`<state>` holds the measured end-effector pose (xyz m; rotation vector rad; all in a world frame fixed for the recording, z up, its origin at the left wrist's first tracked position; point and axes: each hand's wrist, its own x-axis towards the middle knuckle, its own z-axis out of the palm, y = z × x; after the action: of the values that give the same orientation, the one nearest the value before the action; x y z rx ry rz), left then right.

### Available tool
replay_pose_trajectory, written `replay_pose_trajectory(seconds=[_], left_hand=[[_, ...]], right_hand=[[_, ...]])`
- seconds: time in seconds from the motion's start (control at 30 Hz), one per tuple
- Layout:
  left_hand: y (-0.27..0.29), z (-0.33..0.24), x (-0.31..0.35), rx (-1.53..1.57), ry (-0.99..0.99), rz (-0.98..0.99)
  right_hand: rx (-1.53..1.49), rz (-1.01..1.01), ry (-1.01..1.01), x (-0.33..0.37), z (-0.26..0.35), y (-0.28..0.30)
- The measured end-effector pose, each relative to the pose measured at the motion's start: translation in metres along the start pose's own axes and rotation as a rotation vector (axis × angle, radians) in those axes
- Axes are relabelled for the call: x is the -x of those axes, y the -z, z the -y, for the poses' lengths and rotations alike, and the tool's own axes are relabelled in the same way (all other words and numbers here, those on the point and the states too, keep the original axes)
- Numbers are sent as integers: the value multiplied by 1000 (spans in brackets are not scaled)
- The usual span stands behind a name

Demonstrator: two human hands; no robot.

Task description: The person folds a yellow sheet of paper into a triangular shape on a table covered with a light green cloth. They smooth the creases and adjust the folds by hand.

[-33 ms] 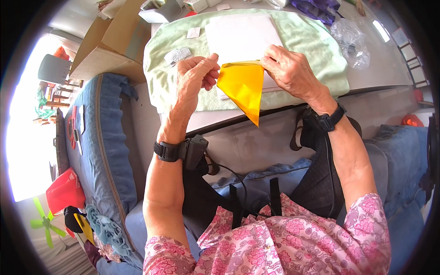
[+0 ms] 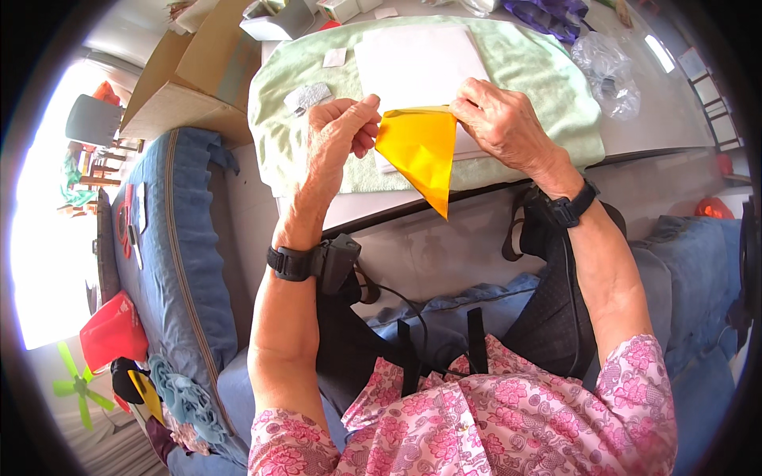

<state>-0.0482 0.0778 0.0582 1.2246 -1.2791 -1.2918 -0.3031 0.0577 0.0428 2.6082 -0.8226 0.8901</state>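
A shiny golden-yellow sheet of folded paper (image 2: 418, 151) hangs between my hands, its lower point reaching past the table's front edge. Its upper right corner is pinched between the thumb and fingers of my right hand (image 2: 504, 123). At the upper left edge, my left hand (image 2: 337, 131) has its thumb and fingers closed on the sheet. A white sheet or stack of paper (image 2: 421, 59) lies flat behind it on a pale green towel (image 2: 540, 87). Beside my left fingers is a small grey-white folded cloth (image 2: 307, 97), with a small white square (image 2: 335, 57) farther back.
A cardboard box (image 2: 186, 79) stands at the left of the table. Clear crumpled plastic (image 2: 607, 75) and a purple bag (image 2: 548, 17) lie at the back right. Blue-covered seating (image 2: 186, 238) is to my left, with red-handled scissors (image 2: 124, 222) on it.
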Motion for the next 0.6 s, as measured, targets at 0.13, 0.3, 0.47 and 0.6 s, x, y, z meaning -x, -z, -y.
replay_pose_trajectory(seconds=[0.13, 0.3, 0.47, 0.6], left_hand=[[-3, -1, 1, -67, -29, -77], [-20, -13, 14, -329, -248, -156], [-43, -10, 29, -596, -488, -99], [-51, 3, 26, -860, -849, -104]], right_hand=[[26, 1, -49, 0, -4, -1], [138, 3, -158, 0, -12, -1], [192, 10, -246, -4, -15, -4], [205, 56, -303, -6, -16, -6]])
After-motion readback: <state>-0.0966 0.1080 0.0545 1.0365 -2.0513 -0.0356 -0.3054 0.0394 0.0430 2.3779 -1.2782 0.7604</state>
